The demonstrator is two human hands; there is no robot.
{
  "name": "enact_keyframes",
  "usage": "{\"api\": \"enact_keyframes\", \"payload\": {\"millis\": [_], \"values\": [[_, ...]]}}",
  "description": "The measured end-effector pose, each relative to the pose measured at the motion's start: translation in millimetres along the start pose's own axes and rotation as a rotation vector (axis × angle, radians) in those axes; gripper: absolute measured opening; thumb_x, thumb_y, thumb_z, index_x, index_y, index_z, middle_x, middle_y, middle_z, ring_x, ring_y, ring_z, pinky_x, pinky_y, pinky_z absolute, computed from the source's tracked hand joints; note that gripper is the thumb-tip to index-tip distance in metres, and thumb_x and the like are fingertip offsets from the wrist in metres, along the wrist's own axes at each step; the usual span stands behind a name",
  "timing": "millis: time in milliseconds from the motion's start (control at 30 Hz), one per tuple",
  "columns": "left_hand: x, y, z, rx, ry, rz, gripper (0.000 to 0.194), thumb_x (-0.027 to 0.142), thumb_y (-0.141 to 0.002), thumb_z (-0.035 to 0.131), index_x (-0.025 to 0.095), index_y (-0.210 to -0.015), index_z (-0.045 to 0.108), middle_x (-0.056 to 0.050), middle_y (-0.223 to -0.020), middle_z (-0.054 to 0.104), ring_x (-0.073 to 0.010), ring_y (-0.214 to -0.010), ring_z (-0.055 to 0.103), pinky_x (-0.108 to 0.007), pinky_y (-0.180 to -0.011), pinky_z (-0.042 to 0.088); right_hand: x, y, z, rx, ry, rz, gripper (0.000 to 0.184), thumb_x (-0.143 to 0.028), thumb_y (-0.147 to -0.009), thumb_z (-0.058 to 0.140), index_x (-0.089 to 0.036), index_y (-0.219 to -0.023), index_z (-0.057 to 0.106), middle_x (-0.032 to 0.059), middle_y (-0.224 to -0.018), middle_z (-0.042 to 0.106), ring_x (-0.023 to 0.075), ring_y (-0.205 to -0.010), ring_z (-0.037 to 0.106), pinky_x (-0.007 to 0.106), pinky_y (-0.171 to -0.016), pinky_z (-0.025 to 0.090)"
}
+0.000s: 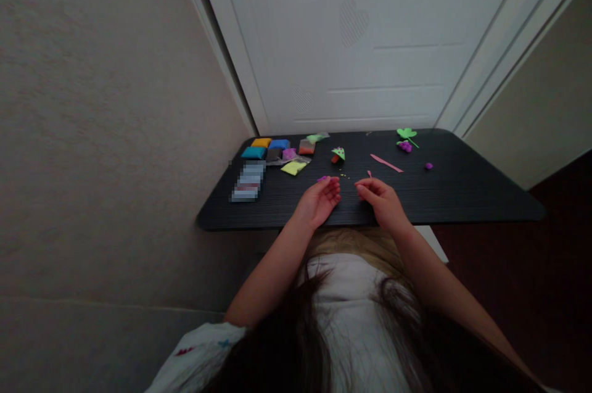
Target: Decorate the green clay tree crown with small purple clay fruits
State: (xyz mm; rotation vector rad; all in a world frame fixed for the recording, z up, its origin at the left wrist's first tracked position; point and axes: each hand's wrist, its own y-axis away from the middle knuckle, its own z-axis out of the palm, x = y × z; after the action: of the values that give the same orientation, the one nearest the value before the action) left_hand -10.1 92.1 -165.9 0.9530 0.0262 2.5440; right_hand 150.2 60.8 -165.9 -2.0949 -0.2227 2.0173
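My left hand [320, 203] is over the front of the black table, palm turned up and inward, its fingers loosely curved and holding nothing I can see. A purple bit of clay [322, 179] shows just past its fingertips. Facing it, my right hand [380, 200] has thumb and index finger pinched together; whatever is between them is too small to make out. A small pink piece [369, 174] sticks out just beyond its knuckles. Tiny yellow crumbs [343, 175] lie between the hands. Behind them stands a small clay figure [338, 154] with a spotted green top and red below.
Packets of coloured clay [279, 144] and a yellow-green piece [294, 167] lie at the left, near a blurred rectangle [248, 182]. Rightward are a pink modelling knife [386, 163], purple clay balls [405, 146] by a green leaf shape [406, 133], and a purple lump [428, 166].
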Motion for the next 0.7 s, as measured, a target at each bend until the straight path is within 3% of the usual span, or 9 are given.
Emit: {"api": "enact_keyframes", "payload": {"millis": [467, 700], "values": [[-0.8, 3.1, 2.0, -0.025, -0.048, 0.039, 0.014, 0.012, -0.069, 0.063, 0.012, -0.083, 0.064, -0.002, -0.069, 0.064, -0.0084, -0.066, 0.059, -0.021, -0.062, 0.044, -0.7, 0.7, 0.4, 0.004, 0.011, -0.003, 0.021, -0.038, -0.071, 0.058, -0.020, -0.082, 0.062, -0.0018, -0.068, 0.054, 0.0105, -0.062, 0.046, 0.025, -0.061, 0.037], [-1.1, 2.1, 0.9, -0.026, -0.037, 0.036, 0.008, 0.019, -0.071, 0.062, 0.012, -0.076, 0.063, -0.001, -0.067, 0.063, -0.0081, -0.063, 0.059, -0.021, -0.062, 0.044, -1.5, 1.0, -0.1, 0.000, 0.011, -0.003, 0.021, -0.037, -0.072, 0.058, -0.019, -0.082, 0.062, -0.0017, -0.068, 0.054, 0.0103, -0.062, 0.046, 0.025, -0.061, 0.037]]}}
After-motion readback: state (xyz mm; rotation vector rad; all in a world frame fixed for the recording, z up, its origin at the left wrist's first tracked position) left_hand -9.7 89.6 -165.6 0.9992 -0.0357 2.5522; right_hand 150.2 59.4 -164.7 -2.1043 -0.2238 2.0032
